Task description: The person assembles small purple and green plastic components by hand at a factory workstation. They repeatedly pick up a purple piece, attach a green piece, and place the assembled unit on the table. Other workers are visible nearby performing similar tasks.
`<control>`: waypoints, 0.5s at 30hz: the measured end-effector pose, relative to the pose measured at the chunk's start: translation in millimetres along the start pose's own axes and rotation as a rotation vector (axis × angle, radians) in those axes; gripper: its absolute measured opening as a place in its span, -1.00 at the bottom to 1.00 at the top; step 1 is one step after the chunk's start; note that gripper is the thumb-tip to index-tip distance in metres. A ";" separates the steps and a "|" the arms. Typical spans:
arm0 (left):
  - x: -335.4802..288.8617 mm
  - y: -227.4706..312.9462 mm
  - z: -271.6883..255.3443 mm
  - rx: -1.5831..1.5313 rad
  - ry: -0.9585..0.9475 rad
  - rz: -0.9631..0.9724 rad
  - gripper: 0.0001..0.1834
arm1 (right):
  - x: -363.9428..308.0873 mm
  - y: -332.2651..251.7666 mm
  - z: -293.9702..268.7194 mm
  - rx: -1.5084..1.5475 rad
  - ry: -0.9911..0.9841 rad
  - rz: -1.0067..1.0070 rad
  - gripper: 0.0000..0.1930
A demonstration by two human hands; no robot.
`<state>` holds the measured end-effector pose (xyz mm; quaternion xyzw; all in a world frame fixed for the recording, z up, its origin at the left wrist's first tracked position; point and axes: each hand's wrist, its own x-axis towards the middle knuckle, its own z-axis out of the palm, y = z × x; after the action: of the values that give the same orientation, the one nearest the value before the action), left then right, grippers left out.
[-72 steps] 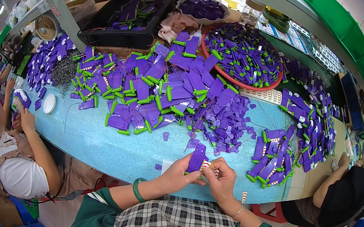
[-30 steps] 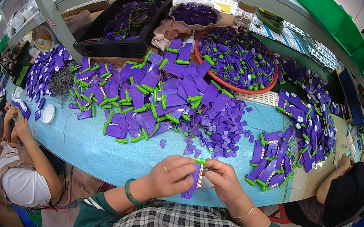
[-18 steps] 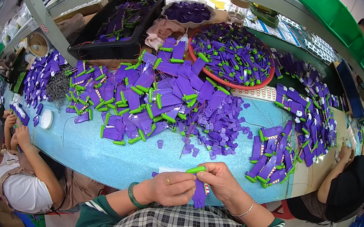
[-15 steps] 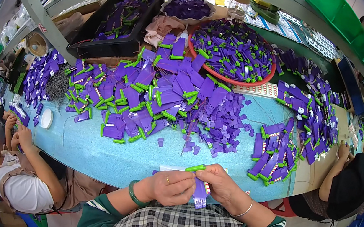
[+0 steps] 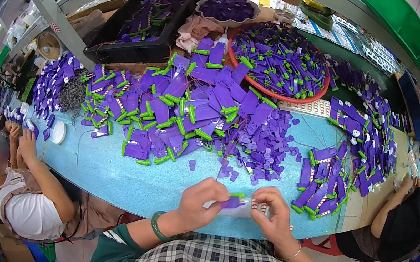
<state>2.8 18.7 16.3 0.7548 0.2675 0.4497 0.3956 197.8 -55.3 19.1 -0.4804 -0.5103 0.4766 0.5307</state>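
My left hand [image 5: 199,203] is closed in a pinch on a purple plastic piece [image 5: 231,204] with a bright green end, held just above the table's front edge. Opposite it, my right hand [image 5: 273,219] pinches a red-and-white striped sticker [image 5: 262,207] between thumb and fingers. A pale sheet [image 5: 241,209] lies between the two hands, partly covered by them. Straight ahead spreads a large heap of purple pieces with green ends [image 5: 186,112]. Small loose purple chips [image 5: 266,144] are scattered at the heap's right side.
Behind the heap stand a round red basket [image 5: 305,97] full of parts, a black tray [image 5: 125,52] and a scalloped bowl [image 5: 227,23]. More pieces [image 5: 322,183] are piled at the right. A white lid [image 5: 59,132] lies left. Co-workers sit on both sides; shelf posts rise at the back.
My hands have moved apart and slightly up. The purple piece, earlier between both hands, is now in my left hand only; my right hand has moved onto a striped sticker. The view has shifted slightly.
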 end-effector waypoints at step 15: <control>62.3 -68.9 -30.1 0.925 -0.326 0.362 -0.78 | -1.9 39.6 -6.3 0.393 0.073 0.122 -0.65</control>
<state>0.9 114.2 -3.8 0.9451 0.2383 0.2222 -0.0266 203.4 -54.0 -20.7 -0.4145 -0.3583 0.5804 0.6024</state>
